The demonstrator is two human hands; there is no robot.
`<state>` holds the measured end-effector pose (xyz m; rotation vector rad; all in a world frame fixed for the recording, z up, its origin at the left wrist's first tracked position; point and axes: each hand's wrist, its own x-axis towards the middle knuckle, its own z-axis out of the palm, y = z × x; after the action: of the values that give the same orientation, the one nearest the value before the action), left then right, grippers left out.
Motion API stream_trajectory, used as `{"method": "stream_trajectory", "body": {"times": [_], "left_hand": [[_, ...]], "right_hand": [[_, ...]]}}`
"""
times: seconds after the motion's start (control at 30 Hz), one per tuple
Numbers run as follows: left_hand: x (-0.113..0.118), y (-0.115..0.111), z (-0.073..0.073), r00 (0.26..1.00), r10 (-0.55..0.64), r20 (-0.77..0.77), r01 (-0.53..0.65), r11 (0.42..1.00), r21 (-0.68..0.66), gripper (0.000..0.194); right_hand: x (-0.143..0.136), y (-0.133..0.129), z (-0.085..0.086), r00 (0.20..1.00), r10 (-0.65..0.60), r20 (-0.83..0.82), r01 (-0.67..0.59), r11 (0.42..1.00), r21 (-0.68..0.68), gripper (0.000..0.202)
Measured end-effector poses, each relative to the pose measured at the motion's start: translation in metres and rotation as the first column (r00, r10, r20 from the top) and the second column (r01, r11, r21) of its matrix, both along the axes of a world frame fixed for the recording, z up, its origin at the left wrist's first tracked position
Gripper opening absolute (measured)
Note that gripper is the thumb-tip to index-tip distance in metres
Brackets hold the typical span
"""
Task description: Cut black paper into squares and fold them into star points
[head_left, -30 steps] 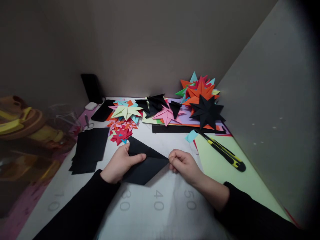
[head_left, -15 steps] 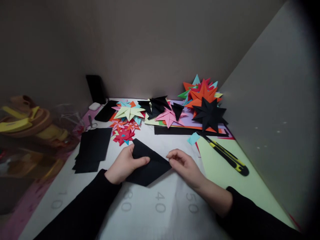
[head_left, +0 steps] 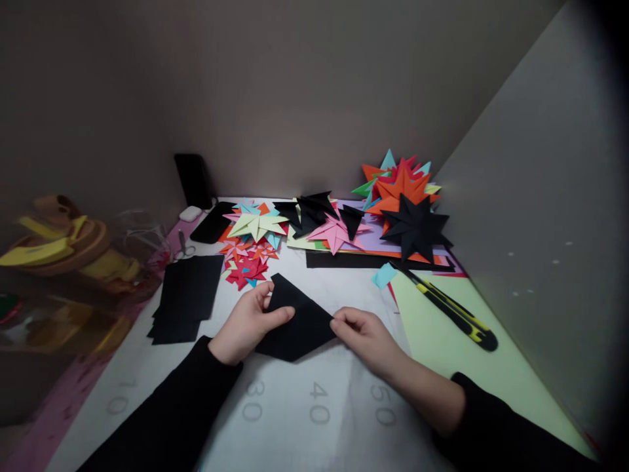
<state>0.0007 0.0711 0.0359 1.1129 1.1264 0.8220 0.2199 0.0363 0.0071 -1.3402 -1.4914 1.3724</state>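
Both hands are gripping a folded black paper lying on the white cutting mat: left hand is pinching its left edge, thumb on top, while right hand is nipping its right corner. Beside them are sitting a stack of black sheets and a yellow-black utility knife

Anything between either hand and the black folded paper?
Nothing visible. The left hand grips the black folded paper sheet at its left edge, and the right hand pinches its right corner; both touch it directly.
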Motion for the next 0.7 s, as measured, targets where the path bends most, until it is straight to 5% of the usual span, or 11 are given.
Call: {"method": "stream_trajectory", "body": {"times": [0.13,0.23,0.27,0.33,0.43,0.53,0.6,0.7], "left_hand": [[-0.004,0.004,0.001,0.987,0.160,0.007,-0.160,0.986,0.052,0.033],[-0.010,-0.001,0.009,0.881,0.458,-0.123,-0.363,0.818,0.447,0.022],[-0.011,-0.006,0.012,0.830,0.529,-0.174,-0.324,0.713,0.622,0.018],[-0.010,-0.019,0.016,0.791,0.517,-0.326,0.018,0.513,0.858,0.016],[-0.005,-0.040,0.012,0.745,0.375,-0.551,0.487,0.258,0.834,0.032],[0.000,-0.049,0.006,0.717,0.238,-0.655,0.598,0.272,0.754,0.047],[0.000,-0.045,0.005,0.697,0.188,-0.693,0.614,0.344,0.711,0.047],[-0.007,-0.030,0.012,0.658,0.167,-0.735,0.656,0.352,0.668,0.041]], "right_hand": [[0.004,-0.005,0.000,0.992,-0.114,0.051,0.105,0.983,0.153,0.025],[0.008,-0.008,0.003,0.975,-0.192,0.110,0.134,0.908,0.396,0.025],[0.009,-0.008,0.005,0.969,-0.201,0.144,0.103,0.859,0.501,0.023],[0.011,-0.009,0.008,0.951,-0.191,0.245,-0.037,0.712,0.701,0.015],[0.012,-0.012,0.013,0.876,-0.216,0.432,-0.302,0.453,0.839,0.014],[0.010,-0.016,0.017,0.796,-0.291,0.530,-0.437,0.329,0.837,0.020],[0.009,-0.017,0.020,0.774,-0.324,0.543,-0.459,0.304,0.835,0.021],[0.009,-0.016,0.023,0.765,-0.368,0.530,-0.445,0.293,0.846,0.020]]}}
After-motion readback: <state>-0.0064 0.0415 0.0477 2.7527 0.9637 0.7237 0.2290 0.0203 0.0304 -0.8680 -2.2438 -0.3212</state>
